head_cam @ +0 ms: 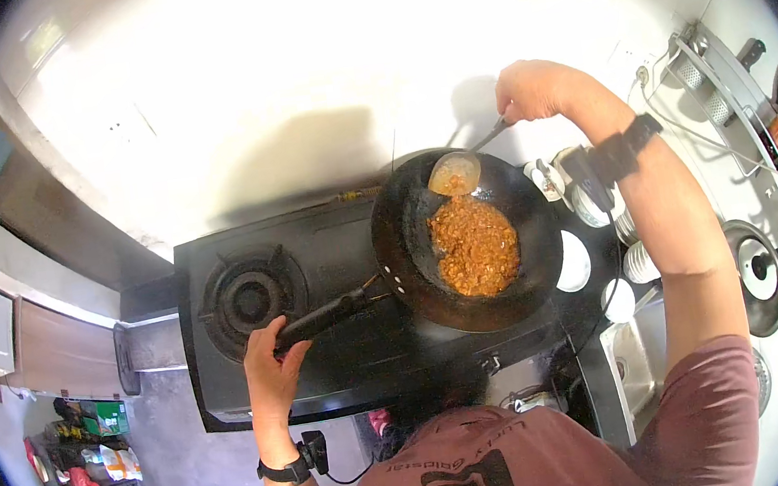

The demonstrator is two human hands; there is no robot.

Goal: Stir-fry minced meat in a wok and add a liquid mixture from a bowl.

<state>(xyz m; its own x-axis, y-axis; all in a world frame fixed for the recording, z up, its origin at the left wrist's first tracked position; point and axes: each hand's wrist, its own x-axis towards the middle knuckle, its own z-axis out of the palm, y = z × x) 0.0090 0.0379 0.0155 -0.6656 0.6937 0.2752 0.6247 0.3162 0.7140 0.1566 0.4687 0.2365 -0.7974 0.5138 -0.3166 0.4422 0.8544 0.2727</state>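
A black wok point(406, 298) stands over the right side of a black gas stove, its handle point(329, 318) pointing left. My left hand point(273, 364) grips the handle's end. Saucy, orange-brown minced food point(477, 247) lies in the middle of the wok. My right hand point(529, 92), raised beyond the wok's far right side, holds the handle of a ladle point(454, 172). The ladle's bowl is at the wok's far inner wall, just beyond the food, with some of the food's bits and sauce at it.
A bare burner point(249, 298) is left of the wok. Right of the stove are white bowls point(571, 262), a steel sink point(633, 363), a pan lid point(758, 273) and a wire rack point(725, 97) with knives near it. A cable hangs from my right wrist.
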